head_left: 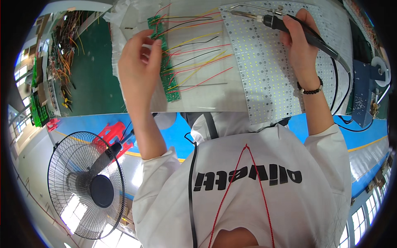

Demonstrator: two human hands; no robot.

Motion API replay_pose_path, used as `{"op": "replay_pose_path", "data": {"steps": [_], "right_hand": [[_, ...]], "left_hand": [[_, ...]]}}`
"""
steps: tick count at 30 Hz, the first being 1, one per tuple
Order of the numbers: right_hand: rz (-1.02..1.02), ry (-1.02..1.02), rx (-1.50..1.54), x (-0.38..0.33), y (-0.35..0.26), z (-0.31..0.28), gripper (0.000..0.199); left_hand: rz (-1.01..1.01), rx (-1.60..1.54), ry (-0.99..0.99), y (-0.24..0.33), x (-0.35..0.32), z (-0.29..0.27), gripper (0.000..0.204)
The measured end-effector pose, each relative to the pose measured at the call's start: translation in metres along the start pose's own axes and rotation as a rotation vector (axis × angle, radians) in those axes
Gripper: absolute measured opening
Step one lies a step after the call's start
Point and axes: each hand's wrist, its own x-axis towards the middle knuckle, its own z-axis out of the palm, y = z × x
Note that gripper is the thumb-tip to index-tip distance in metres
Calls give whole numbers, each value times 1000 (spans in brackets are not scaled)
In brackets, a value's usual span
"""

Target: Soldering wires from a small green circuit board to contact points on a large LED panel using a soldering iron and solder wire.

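My right hand (301, 53) is closed around the black handle of a soldering iron (271, 22). A thin metal tube clamped along the iron runs toward its tip, which points left over a white board dotted with small yellowish pads (264, 82). My left hand (139, 66) is at a long green circuit board (170, 91), its fingers curled and thumb and forefinger resting on the board's upper part. Red, black and yellow wires (198, 62) stick out to the right from the green board, several lying side by side. What lies under my left fingertips is hidden.
Bundles of wires (68, 53) lie on the green mat (96, 66) at the left. A blue box with a solder reel (363, 93) stands at the right, near the iron's black cable (348, 89). A standing fan (87, 184) and a red stool (115, 134) are at lower left.
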Motion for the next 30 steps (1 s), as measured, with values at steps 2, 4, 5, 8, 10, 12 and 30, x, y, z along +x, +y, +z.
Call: {"op": "replay_pose_path", "data": {"steps": [2,4,5,8,10,12,30], "right_hand": [[3,-9,15,0,1,-1,25],[31,16,15,0,2,-3,25],[29,9,18,0,3,-2,25],[48,8,31,-1,2,-1,25],[39,3,14,0,0,2,24],[39,7,24,0,0,0,24],[36,29,70,1,4,-1,24]], "left_hand": [[58,-154,121,-4,-5,8,25],[37,-156,154,-5,-6,10,25],[2,-183,154,-7,-6,11,26],[-41,-273,160,-8,-5,7,26],[-48,-333,161,-8,-1,2,26],[20,-312,228,-10,12,1,26],[710,156,-211,23,34,36,17]]}}
